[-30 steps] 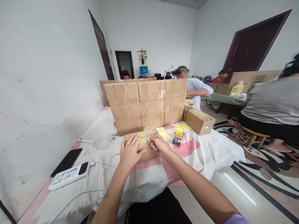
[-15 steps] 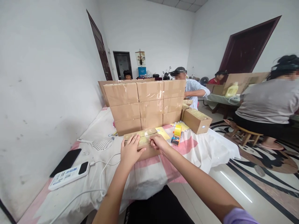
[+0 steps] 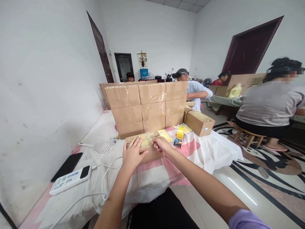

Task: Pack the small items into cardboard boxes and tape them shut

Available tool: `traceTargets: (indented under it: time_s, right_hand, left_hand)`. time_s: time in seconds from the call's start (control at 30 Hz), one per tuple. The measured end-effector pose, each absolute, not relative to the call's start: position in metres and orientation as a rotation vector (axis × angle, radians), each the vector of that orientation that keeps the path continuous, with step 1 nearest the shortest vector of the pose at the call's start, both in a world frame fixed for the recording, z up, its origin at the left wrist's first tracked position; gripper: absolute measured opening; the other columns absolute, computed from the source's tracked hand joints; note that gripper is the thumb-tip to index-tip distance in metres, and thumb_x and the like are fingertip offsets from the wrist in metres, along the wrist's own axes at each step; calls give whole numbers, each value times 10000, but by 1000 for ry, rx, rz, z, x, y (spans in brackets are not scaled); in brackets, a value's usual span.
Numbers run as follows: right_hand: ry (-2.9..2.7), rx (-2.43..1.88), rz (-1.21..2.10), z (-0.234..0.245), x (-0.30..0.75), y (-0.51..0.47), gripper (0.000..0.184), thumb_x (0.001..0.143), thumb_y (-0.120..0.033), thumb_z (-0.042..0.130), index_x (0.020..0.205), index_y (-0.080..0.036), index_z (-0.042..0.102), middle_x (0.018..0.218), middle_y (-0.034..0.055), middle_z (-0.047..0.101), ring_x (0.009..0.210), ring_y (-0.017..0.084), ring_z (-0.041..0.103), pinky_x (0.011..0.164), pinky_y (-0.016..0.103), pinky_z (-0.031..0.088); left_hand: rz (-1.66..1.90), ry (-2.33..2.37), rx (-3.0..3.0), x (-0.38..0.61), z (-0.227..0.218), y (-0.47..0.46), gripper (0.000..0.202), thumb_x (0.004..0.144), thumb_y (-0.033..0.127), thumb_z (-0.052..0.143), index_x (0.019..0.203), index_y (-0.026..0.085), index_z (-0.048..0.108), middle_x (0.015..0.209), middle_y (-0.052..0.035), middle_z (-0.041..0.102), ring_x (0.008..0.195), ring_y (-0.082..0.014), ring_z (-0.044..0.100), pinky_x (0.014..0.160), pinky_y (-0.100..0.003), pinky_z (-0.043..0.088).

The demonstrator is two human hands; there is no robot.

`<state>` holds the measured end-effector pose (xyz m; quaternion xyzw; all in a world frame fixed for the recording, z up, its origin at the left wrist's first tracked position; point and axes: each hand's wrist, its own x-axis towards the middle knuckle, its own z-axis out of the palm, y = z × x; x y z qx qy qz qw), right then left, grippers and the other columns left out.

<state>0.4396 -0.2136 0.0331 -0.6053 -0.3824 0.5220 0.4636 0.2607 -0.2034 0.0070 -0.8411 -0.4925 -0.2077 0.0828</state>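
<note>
A small cardboard box (image 3: 152,153) lies in front of me on the cloth-covered table, with shiny packing tape (image 3: 146,136) along its top seam. My left hand (image 3: 133,151) rests flat on the box's left part, fingers spread. At the right part of the top, my right hand (image 3: 162,145) is closed, thumb and fingers pressed together over the tape. Whatever it pinches, if anything, is too small to make out. Just right of the box stands an orange tape dispenser (image 3: 179,138) with a yellow roll.
Behind the box rises a stack of taped cartons (image 3: 152,109), with another carton (image 3: 199,122) at its right. A perforated white scoop (image 3: 103,148), a black phone (image 3: 66,167) and a white power bank (image 3: 71,180) with a cable lie left. Several people sit nearby.
Both hands stay at nearly the same places on the box. The view has shifted slightly. At the right, the person in grey has shifted a little.
</note>
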Motion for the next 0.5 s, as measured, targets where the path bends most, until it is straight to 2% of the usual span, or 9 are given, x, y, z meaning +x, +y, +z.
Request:
traceTargets:
  time_s: [0.13,0.37,0.5]
  right_hand:
    - [-944,-1514,1298,35,440,-214,379,1003,-447,568,755,-160,554,512,-112,426,352,33,281,374,178,265]
    - [-942,-1568,1321,37,441,-214,315,1019,-417,569,882,-135,607,633,-76,499,426,30,360,391,157,315]
    - [-935,-1593,1313,37,441,-214,277,1009,-398,594,956,-129,630,729,-40,587,506,50,495,455,172,433]
  left_hand:
    - [-607,-1486,-2517,261,8,-204,619,924,467,554,1502,255,486,1577,-62,468,1462,-317,411,1202,-581,254]
    - [-575,-1491,-2522,262,12,-204,626,923,473,559,1498,235,488,1576,-72,469,1459,-325,420,1194,-600,269]
    - [-572,-1484,-2519,262,11,-204,585,937,458,539,1481,246,502,1572,-79,473,1457,-310,421,1190,-595,272]
